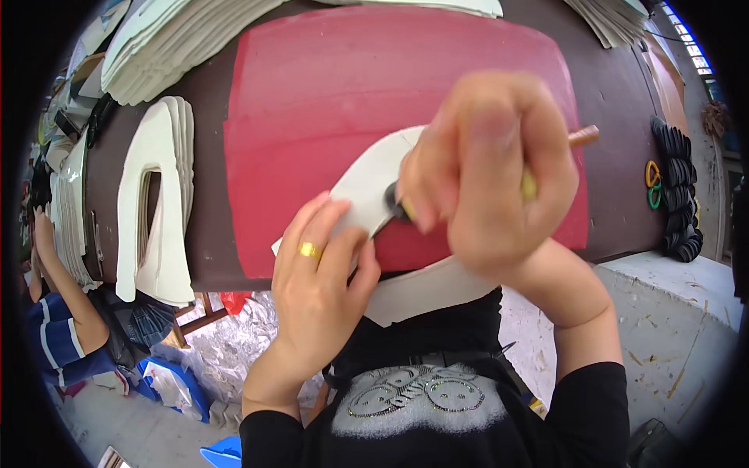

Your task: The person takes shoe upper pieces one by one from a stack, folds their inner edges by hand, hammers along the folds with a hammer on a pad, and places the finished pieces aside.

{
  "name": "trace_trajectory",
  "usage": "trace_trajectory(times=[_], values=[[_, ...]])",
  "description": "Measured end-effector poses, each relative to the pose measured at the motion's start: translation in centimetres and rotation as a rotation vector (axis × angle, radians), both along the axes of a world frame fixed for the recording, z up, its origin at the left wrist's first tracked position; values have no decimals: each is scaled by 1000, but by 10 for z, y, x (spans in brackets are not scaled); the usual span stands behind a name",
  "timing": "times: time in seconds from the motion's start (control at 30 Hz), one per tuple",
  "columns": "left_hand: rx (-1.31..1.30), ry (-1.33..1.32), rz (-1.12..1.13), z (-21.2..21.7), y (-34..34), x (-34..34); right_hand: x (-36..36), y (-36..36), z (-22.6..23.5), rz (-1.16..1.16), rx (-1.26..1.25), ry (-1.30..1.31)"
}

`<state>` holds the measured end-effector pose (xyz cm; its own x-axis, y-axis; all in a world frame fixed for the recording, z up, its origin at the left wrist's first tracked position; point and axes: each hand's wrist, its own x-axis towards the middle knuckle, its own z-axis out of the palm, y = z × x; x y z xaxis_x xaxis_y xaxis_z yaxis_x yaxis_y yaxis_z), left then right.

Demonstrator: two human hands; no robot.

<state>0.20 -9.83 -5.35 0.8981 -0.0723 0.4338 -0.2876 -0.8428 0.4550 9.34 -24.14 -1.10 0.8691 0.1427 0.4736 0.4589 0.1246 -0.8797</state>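
Note:
A curved white sheet piece [373,173] lies on the red mat. My left hand [312,281], with a gold ring, rests on its left part, fingers bent and apart, pressing down. Over its right part is my right hand [499,171], closed and slightly blurred, gripping a tool with a yellowish handle [529,184]. A round black part [395,201] shows beside those fingers, against the white piece. Behind the hand a copper-coloured rod [583,135] sticks out; whether it belongs to the tool I cannot tell. Another white stretch [425,290] overhangs the near edge, its join hidden.
The red mat [312,86] covers the middle of a brown table [211,156]. Stacked white U-shaped pieces [182,164] lie left, with thicker stacks [172,54] behind. Black curved items [677,187] line the right end. A co-worker's arm [70,288] shows far left.

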Motion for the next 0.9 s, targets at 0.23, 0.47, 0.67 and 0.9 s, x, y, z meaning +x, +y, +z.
trace_trajectory(times=[0.23,0.47,0.67,0.9], values=[[41,34,5,2,14,-11,-8,9,-1,44,-49,-16],[-62,28,24,-1,26,-27,-20,16,4,86,-194,-87],[-53,-22,45,-16,22,-26,-16,-4,22,107,-100,-69],[-55,-19,10,-16,33,-31,-4,18,17,102,-225,-17]])
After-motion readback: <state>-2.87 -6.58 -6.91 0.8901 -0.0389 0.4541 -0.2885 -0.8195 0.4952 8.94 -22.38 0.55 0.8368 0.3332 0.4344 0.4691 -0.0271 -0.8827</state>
